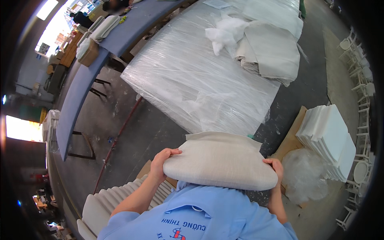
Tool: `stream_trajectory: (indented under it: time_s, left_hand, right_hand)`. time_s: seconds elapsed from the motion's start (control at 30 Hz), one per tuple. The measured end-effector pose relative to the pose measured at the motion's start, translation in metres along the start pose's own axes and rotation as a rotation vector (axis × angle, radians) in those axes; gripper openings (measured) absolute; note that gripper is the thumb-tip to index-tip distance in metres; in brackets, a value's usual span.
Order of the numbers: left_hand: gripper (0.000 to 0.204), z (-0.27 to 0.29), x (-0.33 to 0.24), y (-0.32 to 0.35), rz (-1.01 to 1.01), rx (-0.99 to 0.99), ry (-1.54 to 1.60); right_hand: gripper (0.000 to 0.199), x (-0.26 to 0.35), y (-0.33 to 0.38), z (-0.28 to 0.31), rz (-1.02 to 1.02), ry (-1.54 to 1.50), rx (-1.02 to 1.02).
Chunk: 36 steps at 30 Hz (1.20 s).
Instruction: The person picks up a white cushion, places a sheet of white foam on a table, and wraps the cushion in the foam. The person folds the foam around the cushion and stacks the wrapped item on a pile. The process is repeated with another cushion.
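Observation:
A pale beige fabric-covered cushion is held up in front of my body, with a loose flap of cloth along its far edge. My left hand grips its left end, thumb on top and fingers underneath. At the right end my right hand is closed on the edge, its fingers partly hidden. Just beyond the cushion is a wide work table wrapped in clear plastic film. On it lie a stack of beige fabric pieces and tufts of white wadding.
To my right are stacked white panels and a plastic bag. A row of padded cushions stands at my lower left. Long blue tables run along the left, with people at the far end. White chairs line the right.

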<state>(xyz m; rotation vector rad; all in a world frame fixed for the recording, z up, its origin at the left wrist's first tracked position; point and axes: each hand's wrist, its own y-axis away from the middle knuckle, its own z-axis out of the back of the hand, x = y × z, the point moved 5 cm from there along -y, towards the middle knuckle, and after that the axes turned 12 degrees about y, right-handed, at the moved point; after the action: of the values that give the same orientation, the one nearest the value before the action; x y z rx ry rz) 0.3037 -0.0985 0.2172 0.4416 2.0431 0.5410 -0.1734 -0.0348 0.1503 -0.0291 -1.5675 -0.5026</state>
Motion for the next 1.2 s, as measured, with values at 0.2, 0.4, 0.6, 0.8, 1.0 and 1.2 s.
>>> stream_trajectory:
  time_s: [0.2, 0.4, 0.6, 0.8, 1.0, 1.2]
  left_hand:
    - [0.034, -0.032, 0.0, 0.011, -0.006, 0.228, -0.233]
    - [0.03, -0.022, 0.004, 0.01, 0.016, 0.358, -0.452]
    - [0.036, -0.01, 0.01, -0.025, 0.104, 0.329, -0.684]
    - [0.053, -0.045, 0.078, -0.135, 0.073, 0.58, -1.457]
    - [0.064, -0.083, 0.142, -0.21, 0.032, 0.483, -1.581]
    - [0.026, -0.083, 0.17, -0.231, 0.144, 0.147, -1.468]
  right_hand:
    - [0.027, 0.002, -0.108, -0.054, -0.085, 0.803, 0.581]
    - [0.039, -0.067, -0.165, -0.159, 0.156, 1.514, 0.754]
    - [0.019, -0.097, -0.167, -0.198, 0.061, 1.607, 0.66]
    - [0.012, -0.097, -0.175, -0.193, 0.091, 1.499, 0.552]
    - [0.012, -0.118, -0.162, -0.184, -0.348, 0.855, 0.266]
    - [0.017, -0.132, -0.154, -0.159, 0.051, 1.059, 0.333]
